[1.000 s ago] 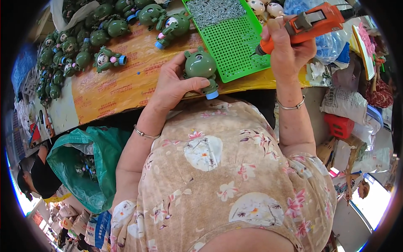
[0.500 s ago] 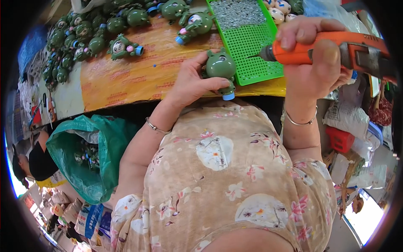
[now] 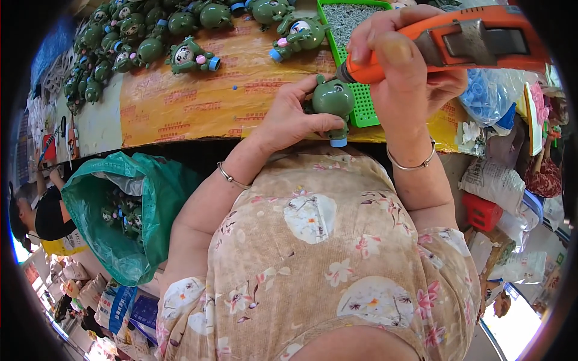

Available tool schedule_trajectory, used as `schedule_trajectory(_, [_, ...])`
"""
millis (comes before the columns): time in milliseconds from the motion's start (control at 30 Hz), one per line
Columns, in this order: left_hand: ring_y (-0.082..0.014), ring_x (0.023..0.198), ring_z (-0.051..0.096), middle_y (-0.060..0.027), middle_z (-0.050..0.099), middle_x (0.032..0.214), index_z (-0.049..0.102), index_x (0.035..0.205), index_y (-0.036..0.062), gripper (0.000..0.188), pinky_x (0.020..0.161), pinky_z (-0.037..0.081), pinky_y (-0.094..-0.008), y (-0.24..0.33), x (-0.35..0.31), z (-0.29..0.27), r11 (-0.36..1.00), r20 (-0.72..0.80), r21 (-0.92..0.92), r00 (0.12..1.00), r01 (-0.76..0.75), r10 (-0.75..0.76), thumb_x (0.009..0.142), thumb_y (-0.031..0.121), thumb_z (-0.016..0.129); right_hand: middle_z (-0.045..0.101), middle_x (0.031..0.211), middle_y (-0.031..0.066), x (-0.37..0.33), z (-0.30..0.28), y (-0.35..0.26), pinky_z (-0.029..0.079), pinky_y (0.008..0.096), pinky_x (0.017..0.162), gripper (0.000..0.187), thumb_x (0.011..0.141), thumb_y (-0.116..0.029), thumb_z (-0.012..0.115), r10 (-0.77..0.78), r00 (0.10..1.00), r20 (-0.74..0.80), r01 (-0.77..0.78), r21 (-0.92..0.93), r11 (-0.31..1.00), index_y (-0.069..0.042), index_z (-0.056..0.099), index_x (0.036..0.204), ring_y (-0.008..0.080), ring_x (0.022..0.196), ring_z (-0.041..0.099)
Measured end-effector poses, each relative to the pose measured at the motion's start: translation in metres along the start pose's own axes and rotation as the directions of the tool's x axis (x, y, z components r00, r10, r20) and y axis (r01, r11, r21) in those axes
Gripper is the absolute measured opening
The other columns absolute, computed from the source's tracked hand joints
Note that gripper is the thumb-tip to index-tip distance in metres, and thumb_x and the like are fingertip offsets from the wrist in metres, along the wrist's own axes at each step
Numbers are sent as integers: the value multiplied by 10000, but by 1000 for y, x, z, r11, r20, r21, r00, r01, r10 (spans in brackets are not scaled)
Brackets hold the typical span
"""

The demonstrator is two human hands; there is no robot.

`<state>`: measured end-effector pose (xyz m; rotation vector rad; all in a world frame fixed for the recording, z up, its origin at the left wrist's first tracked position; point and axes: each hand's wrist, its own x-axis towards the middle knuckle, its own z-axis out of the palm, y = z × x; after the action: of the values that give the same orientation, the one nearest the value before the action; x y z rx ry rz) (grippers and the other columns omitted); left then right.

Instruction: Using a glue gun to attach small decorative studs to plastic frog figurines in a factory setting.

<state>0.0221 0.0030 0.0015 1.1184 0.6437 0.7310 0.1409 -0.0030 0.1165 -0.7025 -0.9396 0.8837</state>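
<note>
My left hand (image 3: pixel 288 115) is wrapped round a dark green toy figure (image 3: pixel 332 98) with a round shiny head and a light blue base, held near the table's front edge. My right hand (image 3: pixel 404 84) grips an orange electric screwdriver (image 3: pixel 481 37). Its dark nose is just at the upper right of the toy's head; the bit's tip is hidden, so I cannot tell whether it touches. Behind the toy lies a bright green perforated tray (image 3: pixel 363 107), partly covered by my right hand, with small silvery screws (image 3: pixel 350 21) at its far end.
Many similar green toys (image 3: pixel 150 51) are heaped at the table's far left, and two lie nearer. Left of my lap, an open green bag (image 3: pixel 81 210) holds more toys. At the right are a clear bag of blue parts (image 3: pixel 484 90) and a red container (image 3: pixel 481 210).
The screwdriver has moved left, from above the tray's perforated part to the toy's head. My left hand keeps its hold on the toy. The whole view has shifted slightly.
</note>
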Motion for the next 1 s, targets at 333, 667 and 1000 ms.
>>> schedule_trajectory(333, [-60,760,582,-9,637,920,528,1202,34,555,603,506,-211,1,-2,1,1000,18,-13,1000,18,-17,705,40,774,549,862,71,1,-38,22,451,257,720,456,809,22,588,207,966,152,-163,-261,952,-22,397,1221,89,816,535])
schedule_trajectory(667, [-116,928,589,-53,622,1039,475,1260,-23,664,783,523,-273,-5,2,-2,999,-80,-42,997,4,-7,671,2,780,539,754,105,23,-68,7,463,362,590,227,832,-135,588,-177,962,207,108,308,945,-11,522,1010,216,628,543])
schedule_trajectory(1000, [-175,976,600,-100,598,1118,423,1298,-21,669,870,508,-303,-8,11,3,960,-189,-270,982,-71,20,703,-68,725,573,711,73,30,-136,18,479,275,474,134,825,-22,628,-372,928,3,346,-377,859,23,517,885,168,542,583])
